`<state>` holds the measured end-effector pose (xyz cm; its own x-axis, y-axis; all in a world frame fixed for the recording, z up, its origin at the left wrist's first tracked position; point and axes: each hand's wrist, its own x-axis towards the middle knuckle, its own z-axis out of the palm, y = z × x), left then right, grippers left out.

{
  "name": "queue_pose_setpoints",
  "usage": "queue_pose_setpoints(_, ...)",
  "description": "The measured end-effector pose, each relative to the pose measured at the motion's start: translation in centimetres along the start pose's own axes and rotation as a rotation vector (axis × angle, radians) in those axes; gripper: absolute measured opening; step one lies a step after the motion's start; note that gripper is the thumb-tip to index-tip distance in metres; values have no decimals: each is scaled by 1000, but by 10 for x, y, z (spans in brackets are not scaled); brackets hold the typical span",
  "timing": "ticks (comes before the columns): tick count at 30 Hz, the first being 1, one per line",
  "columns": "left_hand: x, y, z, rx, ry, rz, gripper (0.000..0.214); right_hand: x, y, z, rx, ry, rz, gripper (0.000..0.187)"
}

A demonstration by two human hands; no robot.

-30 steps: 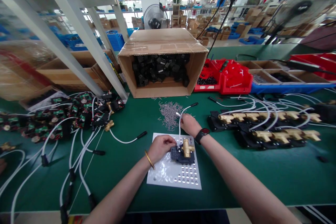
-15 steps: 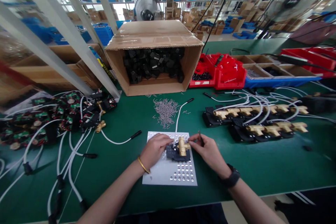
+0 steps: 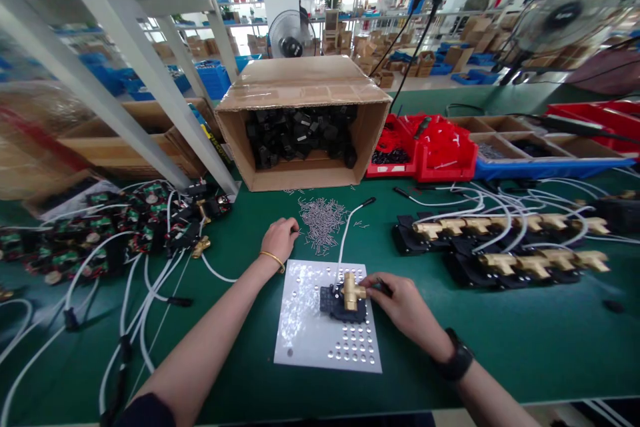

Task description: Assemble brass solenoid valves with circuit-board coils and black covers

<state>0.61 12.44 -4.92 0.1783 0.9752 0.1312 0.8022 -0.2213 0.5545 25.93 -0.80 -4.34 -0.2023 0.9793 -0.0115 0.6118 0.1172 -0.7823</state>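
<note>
A green bench [image 3: 525, 340] runs the whole width, its left and right ends cut off by the frame. At the back a cardboard box [image 3: 305, 83] lies on its side, open toward the person and part full of black parts [image 3: 300, 137] too jumbled to tell apart. Right of it sit red bins [image 3: 425, 147]; what they hold is hard to make out. On the right, two rows of brass valves [image 3: 505, 240] on black bases trail white cables. On the left a tangle of cabled units [image 3: 115, 227] runs out of frame, blurred at the edge.

In front of the person lies a white plate [image 3: 305, 333] studded with small domes. On it, toward its right side, rests a valve [image 3: 349, 295]: a brass tee on a black body, its underside hidden.

Beyond the plate, a scatter of small metal pins [image 3: 323, 217] lies just before the box.

The left hand [image 3: 280, 238] is loosely curled at the pile's left edge, fingertips down among the pins; whether it has one pinched I cannot tell. The right hand [image 3: 405, 303] is closed in a pinch around something thin and dark, too small to identify, held right at the brass tee's right end, with the fingertips touching or almost touching the brass.
</note>
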Motion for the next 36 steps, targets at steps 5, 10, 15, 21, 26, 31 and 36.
queue_pose_setpoints(5, 3, -1, 0, -54, -23, 22, 14, -2, 1, 6, 22, 101, -55, 19)
queue_pose_setpoints(10, -16, 1, -6, -215, 10, -33, 10, 3, -3, 3, 84, 122, 117, 17)
queue_pose_setpoints(15, -66, 19, -15, -423, 17, -151, 10, 1, -2, 3, 10, 43, 12, 20)
queue_pose_setpoints(21, -131, 40, -10, -767, 88, -408, 16, -11, 5, 13, 6, 109, -75, 22)
queue_pose_setpoints(26, -160, 45, 9, -748, 103, -392, 8, -4, -5, 7, 66, 116, 172, 16)
queue_pose_setpoints(31, -168, 55, 21, -560, 67, -77, 7, -1, -4, 11, 5, 127, 93, 14)
queue_pose_setpoints(36, -164, 57, 27, -472, 38, 12, 12, -10, 8, 13, -69, 91, -145, 24)
